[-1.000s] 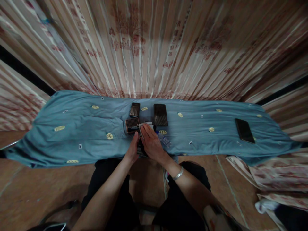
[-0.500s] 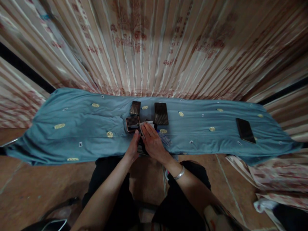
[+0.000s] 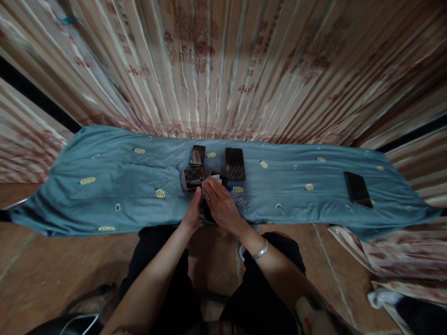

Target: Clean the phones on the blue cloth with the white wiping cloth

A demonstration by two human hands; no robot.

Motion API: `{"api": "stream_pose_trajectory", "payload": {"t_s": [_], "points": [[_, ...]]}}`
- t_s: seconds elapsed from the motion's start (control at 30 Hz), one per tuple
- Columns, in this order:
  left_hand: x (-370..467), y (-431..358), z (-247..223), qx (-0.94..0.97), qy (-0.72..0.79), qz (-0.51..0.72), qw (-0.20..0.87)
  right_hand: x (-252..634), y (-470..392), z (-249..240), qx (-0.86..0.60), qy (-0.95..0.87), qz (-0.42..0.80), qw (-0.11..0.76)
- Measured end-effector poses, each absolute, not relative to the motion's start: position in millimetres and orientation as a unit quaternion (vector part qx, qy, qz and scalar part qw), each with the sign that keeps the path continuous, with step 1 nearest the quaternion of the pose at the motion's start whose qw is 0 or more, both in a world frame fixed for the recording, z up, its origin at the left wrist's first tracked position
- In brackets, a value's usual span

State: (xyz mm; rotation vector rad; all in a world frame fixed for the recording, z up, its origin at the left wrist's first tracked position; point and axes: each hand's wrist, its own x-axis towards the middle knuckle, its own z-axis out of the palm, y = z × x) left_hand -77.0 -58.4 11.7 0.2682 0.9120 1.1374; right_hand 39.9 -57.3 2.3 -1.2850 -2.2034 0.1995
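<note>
My left hand and my right hand meet at the near edge of a blue cloth. Between them they hold a dark phone, mostly hidden under the fingers. My right hand's fingertips press a thin whitish sheet that sticks out past them. A checkered phone lies just beyond my left thumb. Two more dark phones lie farther back, a small one and a larger one.
Another dark phone lies far right on the cloth. A crinkled clear wrapper sits right of my right hand. Striped patterned curtains hang behind. Folded fabric lies on the floor at right.
My hands have stayed on the phone; my right fingers have curled slightly over the whitish sheet. The view has shifted a little.
</note>
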Motion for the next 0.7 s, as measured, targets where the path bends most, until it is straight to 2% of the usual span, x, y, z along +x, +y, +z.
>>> {"api": "stream_pose_trajectory", "payload": {"t_s": [0.17, 0.37, 0.7], "points": [[-73.7, -60.9, 12.3, 0.142, 0.378, 0.490, 0.772, 48.6, -47.1, 2.6, -0.508, -0.813, 0.061, 0.279], [-73.0, -63.0, 11.6, 0.165, 0.371, 0.501, 0.764, 50.8, -43.4, 5.3, -0.515, -0.806, 0.049, 0.287], [-75.8, -59.5, 22.1, 0.120, 0.426, 0.476, 0.760, 39.3, -55.2, 6.4, -0.472, -0.836, 0.052, 0.276]]}}
